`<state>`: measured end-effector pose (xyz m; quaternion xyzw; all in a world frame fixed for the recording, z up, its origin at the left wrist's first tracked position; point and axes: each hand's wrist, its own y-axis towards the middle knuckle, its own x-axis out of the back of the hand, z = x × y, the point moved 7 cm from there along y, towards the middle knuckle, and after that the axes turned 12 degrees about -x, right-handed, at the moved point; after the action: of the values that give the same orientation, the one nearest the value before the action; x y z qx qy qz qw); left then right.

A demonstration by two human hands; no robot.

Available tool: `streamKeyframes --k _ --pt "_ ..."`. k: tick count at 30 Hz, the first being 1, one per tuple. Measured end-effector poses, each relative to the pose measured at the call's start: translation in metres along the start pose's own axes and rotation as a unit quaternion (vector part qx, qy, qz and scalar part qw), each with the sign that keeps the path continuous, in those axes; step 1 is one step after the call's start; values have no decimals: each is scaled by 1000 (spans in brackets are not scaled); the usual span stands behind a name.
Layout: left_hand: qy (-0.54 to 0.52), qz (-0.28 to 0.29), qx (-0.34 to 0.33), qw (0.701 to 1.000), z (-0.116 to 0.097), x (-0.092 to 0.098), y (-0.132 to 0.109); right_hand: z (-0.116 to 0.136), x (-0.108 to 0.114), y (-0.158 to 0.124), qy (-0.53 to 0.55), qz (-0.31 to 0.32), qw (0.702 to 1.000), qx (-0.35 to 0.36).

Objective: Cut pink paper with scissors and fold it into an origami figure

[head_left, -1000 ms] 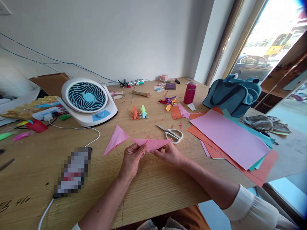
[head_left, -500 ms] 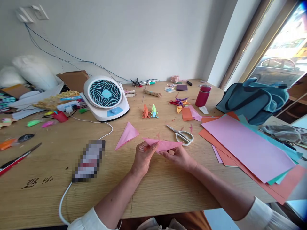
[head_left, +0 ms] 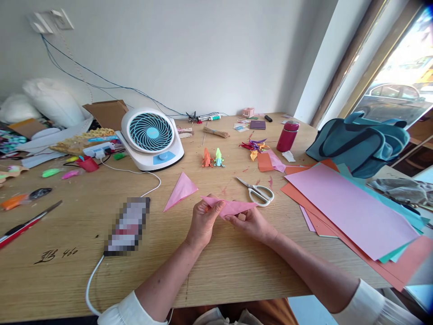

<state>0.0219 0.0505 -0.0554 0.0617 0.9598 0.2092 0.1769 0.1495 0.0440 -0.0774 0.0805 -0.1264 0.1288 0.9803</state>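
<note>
A folded pink paper triangle (head_left: pixel 235 207) is held just above the table, its long edge turned away from me. My left hand (head_left: pixel 204 220) pinches its left part, thumb on top. My right hand (head_left: pixel 252 222) grips the lower right side, its thumb along the near edge; some fingers are hidden behind the paper. Another pink folded triangle (head_left: pixel 181 191) lies flat to the left, beyond my left hand. Scissors (head_left: pixel 259 192) with white handles rest just beyond my right hand. Farther back stand an orange folded-paper figure (head_left: pixel 207 158) and a green and blue one (head_left: pixel 218 158).
Coloured paper sheets (head_left: pixel 352 207) are stacked at the right, near a teal bag (head_left: pixel 358 144) and a red flask (head_left: pixel 287 136). A white fan (head_left: pixel 152 140) stands at the back left. A phone (head_left: pixel 127 225) with a cable and a red-handled knife (head_left: pixel 29 225) lie left.
The whole view has shifted slightly. Both hands keep their hold on the pink paper, which looks almost unchanged.
</note>
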Motion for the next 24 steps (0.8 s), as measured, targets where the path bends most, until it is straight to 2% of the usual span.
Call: streamKeyframes --k 5,12,21,24 --pt "0 1 24 1000 0 -2 -1 1 -1 -1 1 7 1000 -1" --pt "-7 1 16 1000 1 0 0 -1 -2 1 10 12 1000 -11" --pt "-2 -51 20 999 9 12 2 0 -2 2 46 13 998 -32" --pt "7 -32 35 999 11 11 3 -3 1 5 68 3 997 -40"
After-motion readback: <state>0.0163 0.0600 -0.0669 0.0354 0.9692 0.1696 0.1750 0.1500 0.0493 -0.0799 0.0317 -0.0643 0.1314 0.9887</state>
